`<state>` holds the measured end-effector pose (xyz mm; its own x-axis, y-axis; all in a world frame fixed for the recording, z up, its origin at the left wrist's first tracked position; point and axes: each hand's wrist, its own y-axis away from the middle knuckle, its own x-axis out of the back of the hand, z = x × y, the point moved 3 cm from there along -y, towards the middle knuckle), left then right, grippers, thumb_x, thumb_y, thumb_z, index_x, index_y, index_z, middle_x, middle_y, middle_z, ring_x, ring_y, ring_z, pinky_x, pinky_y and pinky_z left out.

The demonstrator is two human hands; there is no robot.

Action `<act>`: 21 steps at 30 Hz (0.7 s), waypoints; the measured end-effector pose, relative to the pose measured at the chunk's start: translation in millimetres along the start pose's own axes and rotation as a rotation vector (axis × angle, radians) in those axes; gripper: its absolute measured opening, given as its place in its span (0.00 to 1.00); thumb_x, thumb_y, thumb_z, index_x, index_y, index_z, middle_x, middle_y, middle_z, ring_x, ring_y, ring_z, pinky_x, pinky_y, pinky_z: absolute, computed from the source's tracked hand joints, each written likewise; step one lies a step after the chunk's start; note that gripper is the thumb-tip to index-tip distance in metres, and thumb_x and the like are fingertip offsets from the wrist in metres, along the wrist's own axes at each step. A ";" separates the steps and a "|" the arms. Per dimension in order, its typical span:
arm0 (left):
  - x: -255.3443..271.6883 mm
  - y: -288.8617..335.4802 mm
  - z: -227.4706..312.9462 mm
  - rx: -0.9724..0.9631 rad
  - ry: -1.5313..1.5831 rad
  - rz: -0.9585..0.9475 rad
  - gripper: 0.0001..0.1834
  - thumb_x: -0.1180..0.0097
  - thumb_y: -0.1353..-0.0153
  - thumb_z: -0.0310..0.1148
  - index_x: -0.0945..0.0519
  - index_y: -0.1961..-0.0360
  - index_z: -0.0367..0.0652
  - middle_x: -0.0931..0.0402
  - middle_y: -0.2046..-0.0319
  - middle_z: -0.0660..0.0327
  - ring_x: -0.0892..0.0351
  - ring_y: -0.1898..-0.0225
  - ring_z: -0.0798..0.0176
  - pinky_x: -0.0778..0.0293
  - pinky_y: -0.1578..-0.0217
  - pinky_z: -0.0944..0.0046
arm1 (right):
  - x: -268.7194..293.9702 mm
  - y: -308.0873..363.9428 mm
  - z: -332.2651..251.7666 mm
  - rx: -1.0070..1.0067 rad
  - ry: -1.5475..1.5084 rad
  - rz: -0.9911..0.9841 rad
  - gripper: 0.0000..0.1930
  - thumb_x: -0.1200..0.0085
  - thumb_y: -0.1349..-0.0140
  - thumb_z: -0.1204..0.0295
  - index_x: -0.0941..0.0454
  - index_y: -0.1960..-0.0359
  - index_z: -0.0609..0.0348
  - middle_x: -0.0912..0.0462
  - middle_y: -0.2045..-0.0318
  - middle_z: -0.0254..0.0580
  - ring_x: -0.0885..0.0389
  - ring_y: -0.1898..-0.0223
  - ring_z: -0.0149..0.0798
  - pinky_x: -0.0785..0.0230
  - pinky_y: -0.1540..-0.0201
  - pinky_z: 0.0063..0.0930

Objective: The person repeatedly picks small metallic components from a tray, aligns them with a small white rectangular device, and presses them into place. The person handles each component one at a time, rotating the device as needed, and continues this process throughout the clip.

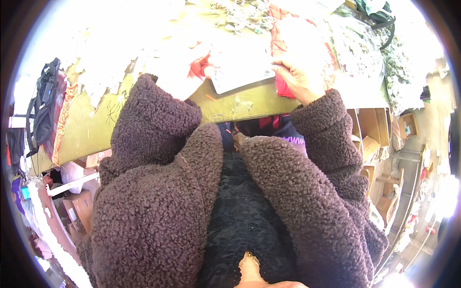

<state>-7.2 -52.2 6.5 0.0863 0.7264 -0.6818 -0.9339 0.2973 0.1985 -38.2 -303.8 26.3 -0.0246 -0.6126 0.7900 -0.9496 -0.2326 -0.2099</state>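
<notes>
A flat white sheet point(242, 72) with a thin dark lower edge lies tilted over the front of the yellow-green table point(165, 108), washed out by strong glare. My left hand point(194, 74) is closed at its left edge, thumb and fingertips against it, much of the hand lost in brightness. At the right edge my right hand point(297, 79) pinches the sheet, the thumb on top. Red cloth point(283, 89) shows just beneath the right hand. Whether the sheet is paper, plastic or board I cannot tell.
Camouflage-patterned cloth point(401, 77) heaps at the right of the table, and small scraps point(242, 17) lie at the back. A black bag point(44, 103) hangs at the left end. Cardboard boxes point(372, 127) stand low on the right, another box point(81, 209) low on the left.
</notes>
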 end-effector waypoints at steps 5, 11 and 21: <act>-4.8 1.2 -8.0 0.149 0.037 -0.240 0.12 0.44 0.40 0.28 0.28 0.57 0.36 0.24 0.70 0.59 0.21 0.71 0.64 0.21 0.69 0.66 | 0.2 -1.4 -2.3 0.090 0.149 -0.073 0.07 0.44 0.43 0.73 0.21 0.64 0.61 0.20 0.69 0.40 0.22 0.65 0.35 0.31 0.60 0.27; -15.1 7.3 -10.6 0.175 -0.001 -0.281 0.11 0.46 0.40 0.26 0.28 0.57 0.34 0.23 0.71 0.57 0.20 0.73 0.65 0.21 0.76 0.70 | 1.9 -6.1 -16.0 0.038 0.125 -0.080 0.04 0.43 0.45 0.76 0.21 0.68 0.61 0.21 0.73 0.37 0.24 0.71 0.32 0.32 0.66 0.25; -28.1 16.6 -12.7 0.204 -0.140 -0.281 0.14 0.47 0.38 0.31 0.28 0.54 0.33 0.23 0.66 0.53 0.24 0.76 0.71 0.24 0.80 0.75 | -1.2 -21.8 -82.7 0.475 -0.003 0.181 0.09 0.41 0.47 0.72 0.22 0.64 0.57 0.22 0.74 0.41 0.22 0.72 0.40 0.29 0.68 0.30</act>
<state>-29.5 -75.5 20.0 0.3893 0.6724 -0.6295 -0.7801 0.6041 0.1628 -43.3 -235.5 77.5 -0.1741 -0.6766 0.7155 -0.6832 -0.4402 -0.5826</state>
